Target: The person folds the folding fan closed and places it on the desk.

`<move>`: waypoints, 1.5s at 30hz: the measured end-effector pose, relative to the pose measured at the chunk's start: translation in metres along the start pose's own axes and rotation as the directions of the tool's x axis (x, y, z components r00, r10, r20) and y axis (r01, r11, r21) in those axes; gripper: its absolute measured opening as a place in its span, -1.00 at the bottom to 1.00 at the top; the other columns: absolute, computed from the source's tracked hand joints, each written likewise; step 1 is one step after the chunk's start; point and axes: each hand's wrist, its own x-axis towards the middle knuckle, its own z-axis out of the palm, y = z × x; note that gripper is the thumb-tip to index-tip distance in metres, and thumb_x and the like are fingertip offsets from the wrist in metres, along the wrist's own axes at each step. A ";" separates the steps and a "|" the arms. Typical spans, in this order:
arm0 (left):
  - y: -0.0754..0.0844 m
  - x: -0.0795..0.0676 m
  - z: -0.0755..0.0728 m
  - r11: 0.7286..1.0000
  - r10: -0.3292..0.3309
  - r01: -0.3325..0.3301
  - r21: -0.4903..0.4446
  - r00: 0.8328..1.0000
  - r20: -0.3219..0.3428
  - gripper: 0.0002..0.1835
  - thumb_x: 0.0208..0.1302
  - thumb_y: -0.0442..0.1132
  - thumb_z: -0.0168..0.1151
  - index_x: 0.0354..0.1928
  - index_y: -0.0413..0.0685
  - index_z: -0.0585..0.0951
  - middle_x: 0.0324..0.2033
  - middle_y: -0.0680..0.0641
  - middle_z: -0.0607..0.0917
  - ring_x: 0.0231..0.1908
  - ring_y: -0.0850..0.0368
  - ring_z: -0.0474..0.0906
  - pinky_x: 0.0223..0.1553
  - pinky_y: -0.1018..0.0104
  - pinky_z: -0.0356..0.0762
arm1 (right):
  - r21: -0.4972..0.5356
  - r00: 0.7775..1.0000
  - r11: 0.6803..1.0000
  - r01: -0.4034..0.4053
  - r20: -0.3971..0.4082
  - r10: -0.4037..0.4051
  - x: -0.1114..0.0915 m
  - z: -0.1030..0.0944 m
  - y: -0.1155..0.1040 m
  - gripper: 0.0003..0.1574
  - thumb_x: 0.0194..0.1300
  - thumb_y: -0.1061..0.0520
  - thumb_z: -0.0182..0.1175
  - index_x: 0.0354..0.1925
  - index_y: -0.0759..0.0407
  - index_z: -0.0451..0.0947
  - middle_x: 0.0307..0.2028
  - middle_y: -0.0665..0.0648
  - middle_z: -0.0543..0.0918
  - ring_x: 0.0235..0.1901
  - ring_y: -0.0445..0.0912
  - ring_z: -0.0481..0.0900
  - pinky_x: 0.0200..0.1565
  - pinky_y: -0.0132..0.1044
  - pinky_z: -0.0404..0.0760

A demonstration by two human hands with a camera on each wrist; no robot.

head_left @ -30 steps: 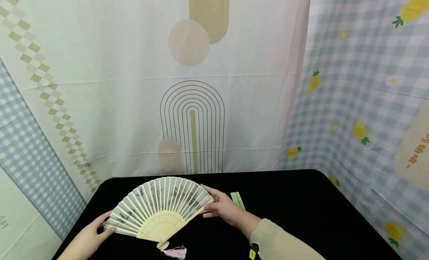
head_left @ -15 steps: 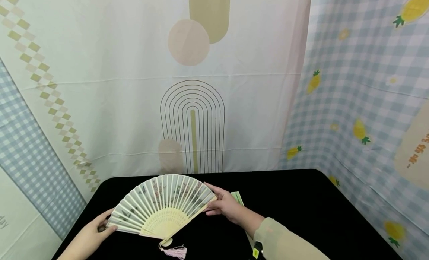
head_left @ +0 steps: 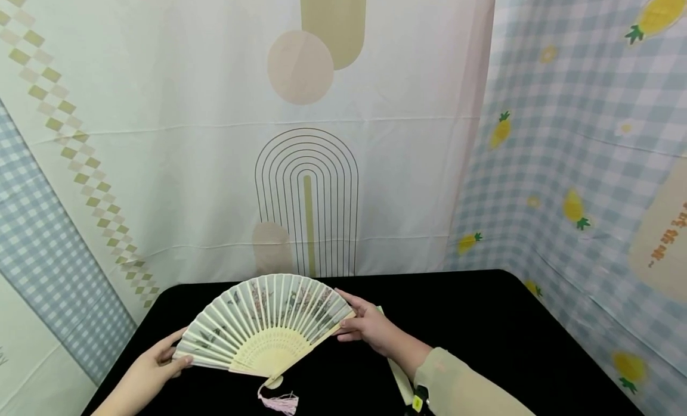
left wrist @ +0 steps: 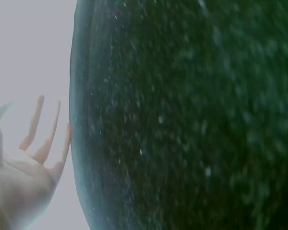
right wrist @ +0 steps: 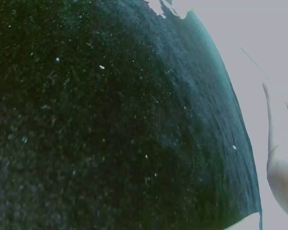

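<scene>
A folding fan [head_left: 276, 347], spread wide, has pale ribs and flower-printed cloth leaves. From its pivot hangs a pink tassel [head_left: 281, 403]. My left hand [head_left: 147, 371] pinches the fan's left edge between thumb and fingers. At the opposite side, my right hand [head_left: 373, 329] grips the right outer rib, thumb in front and fingers partly behind the fan. In the left wrist view the left hand [left wrist: 26, 177] is pale and washed out. Only part of the right hand [right wrist: 283, 163] shows at the edge of the right wrist view.
Under the fan lies a black-covered table [head_left: 445, 309]. A flat pale green strip-like item [head_left: 399, 380] sits beneath the right forearm, mostly hidden. A white patterned curtain [head_left: 204, 165] hangs behind, with a blue checked pineapple curtain [head_left: 547, 165] at the right.
Both hands have shifted the spread fan slightly right and up. The right forearm now hides the far end of the pale green item, while more of its near end shows.
</scene>
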 end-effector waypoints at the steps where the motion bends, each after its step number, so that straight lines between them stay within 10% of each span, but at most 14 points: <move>1: 0.001 0.001 0.000 0.999 -0.009 0.010 -0.031 1.000 0.014 -0.19 0.39 -0.22 0.25 0.50 -0.34 0.07 0.03 -0.32 0.65 -0.16 0.19 0.67 -0.19 0.22 0.69 | 0.004 1.000 1.000 -0.006 -0.002 0.006 -0.001 -0.001 -0.001 -0.05 0.34 0.49 0.04 0.56 -0.03 0.06 0.16 0.30 0.57 -0.20 0.04 0.72 -0.21 -0.21 0.74; 20: 0.007 0.009 0.009 0.913 0.054 0.017 -0.408 0.985 0.161 -0.16 0.49 -0.22 0.13 0.57 -0.11 -0.15 -0.01 -0.07 0.67 -0.03 0.07 0.68 0.00 0.00 0.64 | -0.010 0.998 1.000 0.001 -0.064 -0.001 -0.020 -0.016 -0.009 -0.05 0.34 0.46 0.07 0.56 0.01 0.03 0.12 0.31 0.60 -0.17 0.08 0.73 -0.16 -0.18 0.74; 45: 0.030 0.009 0.041 0.895 0.200 -0.123 -0.430 0.970 0.139 -0.15 0.49 -0.32 0.09 0.60 0.21 -0.15 -0.14 -0.13 0.68 -0.07 -0.03 0.69 -0.07 0.10 0.69 | 0.015 0.993 1.000 0.004 -0.118 -0.002 -0.048 -0.045 -0.012 -0.06 0.40 0.40 0.09 0.57 -0.08 0.00 0.23 0.30 0.52 -0.12 0.07 0.71 -0.10 -0.19 0.72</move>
